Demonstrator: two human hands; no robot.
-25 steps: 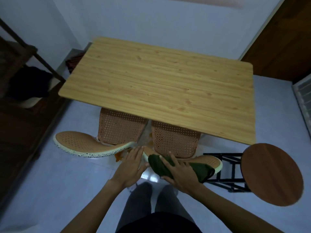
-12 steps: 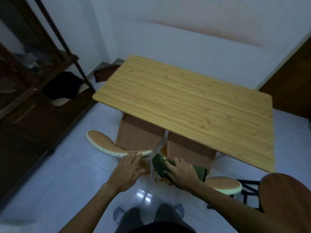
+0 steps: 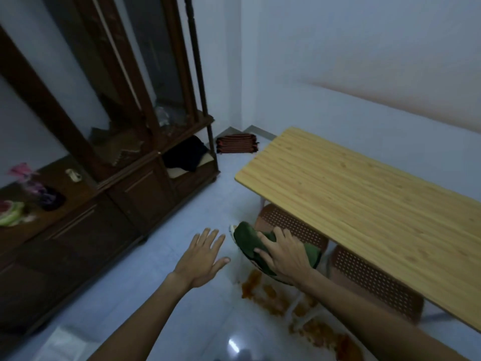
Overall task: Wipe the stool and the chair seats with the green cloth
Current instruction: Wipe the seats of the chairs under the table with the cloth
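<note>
The green cloth [image 3: 247,241] lies bunched on the near, white-rimmed edge of the left orange perforated chair [image 3: 291,225], which is tucked under the wooden table [image 3: 364,194]. My right hand [image 3: 286,256] presses down on the cloth with its fingers spread over it. My left hand [image 3: 201,256] hovers open above the floor, just left of the cloth, touching nothing. A second orange chair [image 3: 369,277] stands to the right under the table. The stool is out of view.
A tall dark wooden cabinet [image 3: 130,199] lines the left wall, with a black item [image 3: 186,155] on its low shelf. A folded dark red cloth [image 3: 236,144] lies in the far corner. Glossy pale floor [image 3: 161,277] runs between cabinet and table.
The view has swung left and the stool has left it. My right hand slid the cloth from the right chair to the left chair. My left hand came off the chair edge.
</note>
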